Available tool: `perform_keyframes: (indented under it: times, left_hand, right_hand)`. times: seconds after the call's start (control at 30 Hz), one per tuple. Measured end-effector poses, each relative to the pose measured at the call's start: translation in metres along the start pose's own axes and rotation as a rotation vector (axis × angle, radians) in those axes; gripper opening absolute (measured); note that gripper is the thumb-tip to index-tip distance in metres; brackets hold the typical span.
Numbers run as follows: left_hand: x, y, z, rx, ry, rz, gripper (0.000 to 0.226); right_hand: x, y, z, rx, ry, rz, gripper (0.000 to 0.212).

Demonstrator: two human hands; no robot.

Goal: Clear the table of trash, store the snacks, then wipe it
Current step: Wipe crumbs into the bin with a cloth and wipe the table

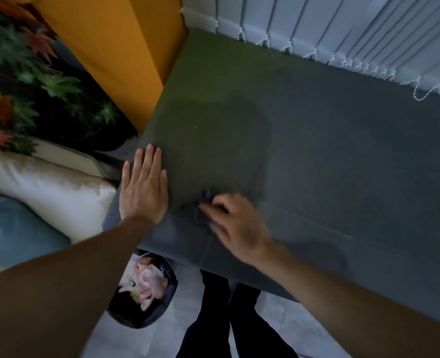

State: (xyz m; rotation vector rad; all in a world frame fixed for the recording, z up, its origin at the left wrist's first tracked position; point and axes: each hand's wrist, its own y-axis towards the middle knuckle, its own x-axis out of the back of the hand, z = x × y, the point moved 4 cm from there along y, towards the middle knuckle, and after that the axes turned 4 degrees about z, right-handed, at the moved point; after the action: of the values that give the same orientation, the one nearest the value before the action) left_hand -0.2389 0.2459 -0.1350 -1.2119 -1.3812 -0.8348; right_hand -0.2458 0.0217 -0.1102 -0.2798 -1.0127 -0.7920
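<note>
The left hand [142, 192] lies flat on the grey bench [317, 151] near its left edge, fingers straight and close together. The right hand [237, 226], blurred, curls its fingers onto a small dark cloth [203, 200] lying on the bench near the front edge. Below that edge stands a dark bin [126, 315] holding crumpled pale trash [146, 280].

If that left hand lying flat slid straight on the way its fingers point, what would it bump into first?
The left hand would cross bare grey-green tabletop, then probably meet the orange fabric panel at the far corner; depth is unclear.
</note>
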Motion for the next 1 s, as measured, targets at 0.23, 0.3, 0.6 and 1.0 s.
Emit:
perform_keyframes:
  times: [0.23,0.3,0.6,1.0]
  left_hand:
    - [0.006,0.008,-0.025,-0.054,-0.006,0.044,0.058]
    - [0.007,0.012,-0.045,-0.118,-0.011,0.061,0.059]
    - [-0.002,0.059,-0.125,-0.2,-0.054,0.086,0.055]
    - [-0.019,0.098,-0.162,-0.11,0.077,0.066,0.06]
  right_hand:
    - [0.013,-0.037,0.003,0.128,0.047,0.12,0.029]
    - [0.029,-0.019,-0.029,-0.021,-0.055,0.035,0.033]
    - [0.043,-0.061,-0.049,0.064,-0.053,0.049,0.035]
    - [0.072,-0.015,-0.126,-0.093,-0.053,-0.083,0.039]
